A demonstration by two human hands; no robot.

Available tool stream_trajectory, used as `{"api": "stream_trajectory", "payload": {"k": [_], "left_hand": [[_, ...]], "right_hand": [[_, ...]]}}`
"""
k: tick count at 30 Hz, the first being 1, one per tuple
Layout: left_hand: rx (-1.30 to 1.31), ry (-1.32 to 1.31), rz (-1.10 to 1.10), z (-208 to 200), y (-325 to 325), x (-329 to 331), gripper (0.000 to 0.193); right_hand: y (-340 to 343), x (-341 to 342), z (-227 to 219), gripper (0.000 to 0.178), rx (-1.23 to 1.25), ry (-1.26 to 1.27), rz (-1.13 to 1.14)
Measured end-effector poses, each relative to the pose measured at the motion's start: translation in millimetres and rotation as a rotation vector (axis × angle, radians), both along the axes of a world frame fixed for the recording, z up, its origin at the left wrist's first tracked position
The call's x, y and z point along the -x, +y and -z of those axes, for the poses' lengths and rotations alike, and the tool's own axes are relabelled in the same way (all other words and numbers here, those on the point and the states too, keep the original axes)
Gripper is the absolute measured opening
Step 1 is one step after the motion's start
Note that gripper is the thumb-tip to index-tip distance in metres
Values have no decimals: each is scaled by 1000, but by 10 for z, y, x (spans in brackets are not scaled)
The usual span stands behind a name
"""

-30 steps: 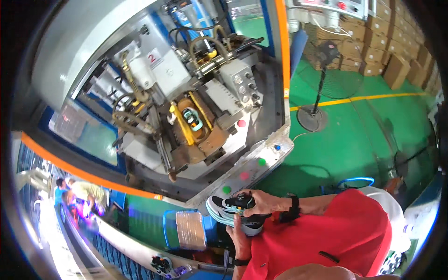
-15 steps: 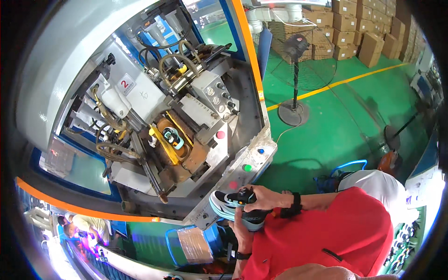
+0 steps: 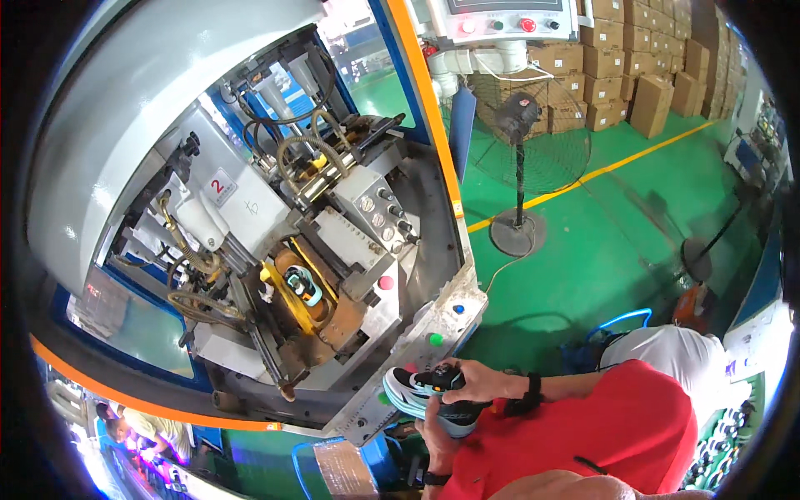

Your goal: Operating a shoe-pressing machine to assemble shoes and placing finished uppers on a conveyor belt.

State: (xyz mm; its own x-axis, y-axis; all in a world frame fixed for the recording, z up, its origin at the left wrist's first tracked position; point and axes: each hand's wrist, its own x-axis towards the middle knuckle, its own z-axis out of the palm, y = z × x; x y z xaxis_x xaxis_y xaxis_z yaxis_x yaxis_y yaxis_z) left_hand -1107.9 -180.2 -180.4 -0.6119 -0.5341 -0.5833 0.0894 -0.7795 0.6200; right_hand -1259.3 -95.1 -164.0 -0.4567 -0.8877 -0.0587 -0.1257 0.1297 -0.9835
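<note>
A sneaker (image 3: 406, 392) in black, white and mint is held between my two hands, beside the machine's front edge. My right hand (image 3: 477, 382) grips it from the upper right, the thumb over a dark part at the shoe's opening. Below, my left hand (image 3: 435, 429) is closed round its near side, with the thumb up against the upper. My fingers hide part of the shoe. Inside the open machine, a second shoe (image 3: 304, 285) in mint and black sits in a yellow-edged fixture (image 3: 287, 302).
The machine's front ledge carries a green button (image 3: 436, 340) and a blue button (image 3: 459, 309). Beyond it stand a floor fan (image 3: 518, 121), a control panel (image 3: 504, 23) and stacked cartons (image 3: 604, 62). A blue-framed stool (image 3: 379, 460) is below; another person (image 3: 158, 429) works at lower left.
The view has shifted, bringing more of the control panel in at the top. Both hands still hold the sneaker, which appears slightly lower and more to the right in the picture.
</note>
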Motion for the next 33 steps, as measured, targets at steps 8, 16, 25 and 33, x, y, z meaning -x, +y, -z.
{"api": "stream_trajectory", "payload": {"k": [8,16,25,33], "left_hand": [[696,-182,64,723,-90,-174,56],[286,5,-336,-191,264,411,44],[115,-29,-339,-99,415,910,46],[124,-35,-256,29,371,1257,64]], "right_hand": [[-268,359,-14,68,64,-74,-244],[-260,694,-343,70,269,-53,-422],[-102,1147,-126,66,171,-125,-404],[130,1564,-237,61,90,-169,-307]]}}
